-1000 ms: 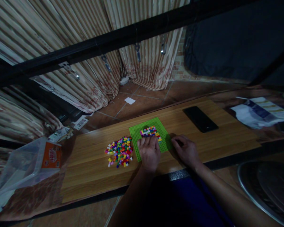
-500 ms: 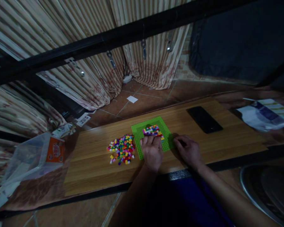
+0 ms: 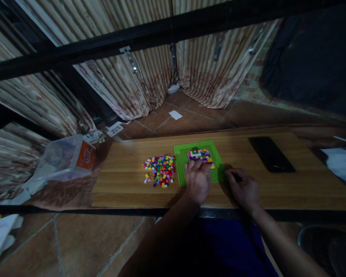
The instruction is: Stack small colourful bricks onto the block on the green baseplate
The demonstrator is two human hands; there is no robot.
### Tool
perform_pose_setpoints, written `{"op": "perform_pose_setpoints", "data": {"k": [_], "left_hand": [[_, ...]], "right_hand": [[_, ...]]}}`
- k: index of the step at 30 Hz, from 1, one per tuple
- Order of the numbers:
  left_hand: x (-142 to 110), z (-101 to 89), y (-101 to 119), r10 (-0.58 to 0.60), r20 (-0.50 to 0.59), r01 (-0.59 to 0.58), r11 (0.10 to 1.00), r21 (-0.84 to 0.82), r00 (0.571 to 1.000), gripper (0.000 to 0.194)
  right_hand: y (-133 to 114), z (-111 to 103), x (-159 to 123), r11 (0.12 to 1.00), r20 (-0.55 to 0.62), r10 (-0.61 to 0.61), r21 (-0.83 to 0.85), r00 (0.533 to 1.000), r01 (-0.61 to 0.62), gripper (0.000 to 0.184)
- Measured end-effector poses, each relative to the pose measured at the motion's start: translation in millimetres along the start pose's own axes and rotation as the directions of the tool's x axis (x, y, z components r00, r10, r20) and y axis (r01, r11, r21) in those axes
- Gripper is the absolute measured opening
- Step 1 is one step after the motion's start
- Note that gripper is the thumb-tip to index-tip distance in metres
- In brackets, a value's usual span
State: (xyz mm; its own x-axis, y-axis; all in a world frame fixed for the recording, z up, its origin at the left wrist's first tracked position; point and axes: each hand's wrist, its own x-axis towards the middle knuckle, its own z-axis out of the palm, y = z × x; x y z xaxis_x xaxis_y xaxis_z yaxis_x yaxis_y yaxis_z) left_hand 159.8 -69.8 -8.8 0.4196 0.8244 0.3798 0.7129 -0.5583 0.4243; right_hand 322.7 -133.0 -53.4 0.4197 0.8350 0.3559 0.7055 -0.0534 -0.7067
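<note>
A green baseplate (image 3: 181,154) lies on the wooden table (image 3: 127,181), with a patch of small coloured bricks (image 3: 200,155) pressed onto it. My left hand (image 3: 198,180) rests palm down on the plate's near part, fingers together at the edge of that patch. My right hand (image 3: 243,188) lies on the table at the plate's right near corner, fingers curled; whether it holds anything is hidden. A loose pile of coloured bricks (image 3: 159,169) sits just left of the plate.
A black phone (image 3: 271,154) lies flat on the table to the right. A clear plastic bag with an orange box (image 3: 67,159) sits off the table's left end. A white packet (image 3: 341,161) shows at the far right. Striped curtains hang behind.
The view has swung to the left, so everything has shifted right in the picture. Both hands stay at the same places on the plate and table.
</note>
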Motion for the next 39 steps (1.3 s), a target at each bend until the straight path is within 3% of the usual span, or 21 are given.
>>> {"op": "perform_pose_setpoints", "data": {"k": [4, 10, 16, 22, 30, 35, 39], "left_hand": [[-14, -10.2, -9, -0.009, -0.022, 0.008, 0.999, -0.040, 1.000, 0.018], [-51, -47.2, -57, -0.110, -0.028, 0.112, 0.992, 0.064, 0.993, 0.018], [-68, -69.6, -89, -0.090, 0.005, 0.087, 0.980, 0.177, 0.996, 0.017], [-64, -64.3, -92, -0.045, 0.057, 0.033, 0.980, 0.198, 0.997, 0.012], [-59, -52.1, -97, 0.011, 0.013, -0.014, 0.970, 0.242, 1.000, 0.011], [-51, -48.5, -86, 0.020, 0.007, -0.020, 0.990, 0.138, 1.000, 0.014], [-40, -43.2, -65, -0.047, -0.004, 0.047, 0.997, -0.067, 0.999, 0.016]], "right_hand": [[0, -1, 0, 1.000, 0.008, 0.006, -0.029, 1.000, -0.006, 0.033], [-1, -1, 0, 0.998, 0.012, 0.010, -0.065, 1.000, -0.009, 0.035], [1, -1, 0, 0.997, 0.005, -0.010, -0.079, 1.000, 0.010, 0.033], [2, 0, 0, 0.996, -0.004, -0.019, -0.084, 1.000, 0.019, 0.034], [0, -1, 1, 0.996, 0.008, -0.018, -0.083, 1.000, 0.018, 0.034], [-1, -1, 1, 0.996, 0.009, -0.036, -0.076, 0.999, 0.037, 0.031], [-1, -1, 1, 0.997, 0.009, -0.038, -0.061, 0.999, 0.039, 0.030]]}}
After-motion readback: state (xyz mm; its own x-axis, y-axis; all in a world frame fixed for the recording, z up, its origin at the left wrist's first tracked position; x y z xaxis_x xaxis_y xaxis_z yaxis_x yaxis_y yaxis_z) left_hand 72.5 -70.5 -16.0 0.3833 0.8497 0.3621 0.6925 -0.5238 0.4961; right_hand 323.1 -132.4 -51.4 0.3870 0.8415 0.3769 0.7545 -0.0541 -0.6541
